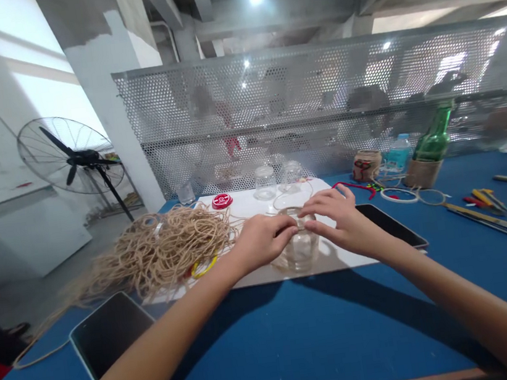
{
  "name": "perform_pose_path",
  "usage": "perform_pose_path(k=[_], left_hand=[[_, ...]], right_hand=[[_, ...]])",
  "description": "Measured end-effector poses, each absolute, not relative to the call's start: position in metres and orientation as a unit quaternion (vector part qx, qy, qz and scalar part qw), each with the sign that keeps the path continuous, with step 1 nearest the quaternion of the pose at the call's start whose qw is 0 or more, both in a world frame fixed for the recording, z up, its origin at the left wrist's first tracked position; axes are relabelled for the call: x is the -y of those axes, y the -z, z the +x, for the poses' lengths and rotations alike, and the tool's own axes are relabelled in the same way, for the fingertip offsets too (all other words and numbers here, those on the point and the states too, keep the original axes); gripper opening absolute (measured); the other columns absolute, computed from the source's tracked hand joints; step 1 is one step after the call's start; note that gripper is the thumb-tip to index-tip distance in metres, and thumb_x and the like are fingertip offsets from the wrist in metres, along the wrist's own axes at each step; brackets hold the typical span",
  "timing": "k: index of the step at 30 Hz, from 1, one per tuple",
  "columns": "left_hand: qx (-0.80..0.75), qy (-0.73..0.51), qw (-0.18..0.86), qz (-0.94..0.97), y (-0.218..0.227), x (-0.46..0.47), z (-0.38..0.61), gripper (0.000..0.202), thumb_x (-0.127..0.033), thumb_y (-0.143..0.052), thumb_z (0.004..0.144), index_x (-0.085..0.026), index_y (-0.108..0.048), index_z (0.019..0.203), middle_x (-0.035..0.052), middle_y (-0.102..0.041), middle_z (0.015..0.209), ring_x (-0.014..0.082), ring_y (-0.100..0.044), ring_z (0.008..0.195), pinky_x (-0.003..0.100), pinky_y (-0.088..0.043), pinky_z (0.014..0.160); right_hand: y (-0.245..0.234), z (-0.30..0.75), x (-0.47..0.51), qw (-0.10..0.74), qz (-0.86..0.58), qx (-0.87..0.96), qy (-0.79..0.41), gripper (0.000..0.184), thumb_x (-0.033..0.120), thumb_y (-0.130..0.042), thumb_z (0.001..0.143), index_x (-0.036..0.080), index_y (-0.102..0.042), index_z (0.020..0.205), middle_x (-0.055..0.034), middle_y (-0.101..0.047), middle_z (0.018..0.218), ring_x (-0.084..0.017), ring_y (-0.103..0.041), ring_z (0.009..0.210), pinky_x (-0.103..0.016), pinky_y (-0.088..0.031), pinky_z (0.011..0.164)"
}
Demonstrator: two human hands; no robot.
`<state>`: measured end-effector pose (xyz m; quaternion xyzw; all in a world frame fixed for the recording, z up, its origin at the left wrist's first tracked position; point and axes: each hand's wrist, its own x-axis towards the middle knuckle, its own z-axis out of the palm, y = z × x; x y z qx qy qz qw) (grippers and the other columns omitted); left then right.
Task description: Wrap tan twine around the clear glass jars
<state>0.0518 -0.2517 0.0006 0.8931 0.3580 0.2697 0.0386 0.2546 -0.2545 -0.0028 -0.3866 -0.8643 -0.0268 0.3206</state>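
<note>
A clear glass jar [298, 257] stands in front of me on the white sheet, its rim and neck partly covered by my fingers. My left hand [265, 238] is at the left of the neck, thumb and fingers pinched together; what lies between them is too small to make out. Over the right side of the rim reaches my right hand [340, 219], its fingers spread and the thumb apart from them. A thin strand of twine [278, 202] curves behind the jar. A large tangled heap of jute twine [172, 247] lies left of my left hand.
Two glass jars [264, 183] and a red lid [222, 201] sit farther back. Phone-like dark slabs lie left [113, 327] and right [391, 225]. On the right are a twine-wrapped green bottle [433, 138], a decorated jar [366, 166], scissors [486, 218] and a perforated metal screen [316, 94] behind.
</note>
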Motion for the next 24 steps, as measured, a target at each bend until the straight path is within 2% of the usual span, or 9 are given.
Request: perform_pose_path(k=[3, 7, 12, 19, 24], left_hand=[[-0.364, -0.271, 0.026, 0.891, 0.000, 0.254, 0.054, 0.022, -0.028, -0.046, 0.088, -0.018, -0.065, 0.089, 0.0011, -0.068, 0.077, 0.0118, -0.058, 0.066, 0.021, -0.039, 0.061], [-0.372, -0.266, 0.002, 0.889, 0.000, 0.255, 0.053, 0.023, -0.030, -0.045, 0.088, -0.020, -0.066, 0.089, 0.0004, -0.067, 0.073, 0.0119, -0.057, 0.063, 0.022, -0.038, 0.059], [-0.373, -0.262, 0.023, 0.890, -0.002, 0.256, 0.053, 0.023, -0.031, -0.046, 0.088, -0.020, -0.066, 0.088, 0.0002, -0.066, 0.071, 0.0113, -0.055, 0.060, 0.022, -0.035, 0.057], [-0.374, -0.277, 0.139, 0.874, -0.001, 0.248, 0.052, 0.028, -0.036, -0.049, 0.086, -0.016, -0.067, 0.081, 0.0012, -0.064, 0.066, 0.0103, -0.051, 0.059, 0.020, -0.035, 0.054], [-0.378, -0.278, 0.090, 0.879, -0.003, 0.254, 0.052, 0.027, -0.037, -0.050, 0.084, -0.018, -0.068, 0.086, 0.0010, -0.063, 0.065, 0.0094, -0.048, 0.054, 0.020, -0.031, 0.051]], right_hand=[[0.006, 0.246, 0.263, 0.321, -0.378, 0.866, 0.063, 0.017, 0.037, -0.048, 0.087, 0.023, -0.056, 0.083, -0.0004, -0.062, 0.088, -0.019, -0.049, 0.102, -0.051, -0.003, 0.104], [0.008, 0.241, 0.268, 0.323, -0.373, 0.868, 0.053, 0.013, 0.030, -0.044, 0.088, 0.022, -0.053, 0.083, -0.0010, -0.062, 0.082, -0.020, -0.051, 0.099, -0.052, -0.006, 0.103], [0.007, 0.245, 0.261, 0.313, -0.353, 0.882, 0.000, 0.015, 0.035, -0.045, 0.088, 0.022, -0.051, 0.084, -0.0015, -0.060, 0.082, -0.019, -0.051, 0.094, -0.052, -0.012, 0.102], [0.010, 0.250, 0.251, 0.316, -0.323, 0.890, -0.061, 0.021, 0.040, -0.042, 0.090, 0.022, -0.053, 0.087, -0.0033, -0.058, 0.087, -0.019, -0.049, 0.097, -0.046, -0.029, 0.094], [0.010, 0.253, 0.249, 0.314, -0.317, 0.892, -0.067, 0.020, 0.039, -0.043, 0.089, 0.021, -0.053, 0.087, -0.0040, -0.056, 0.089, -0.019, -0.047, 0.096, -0.043, -0.030, 0.092]])
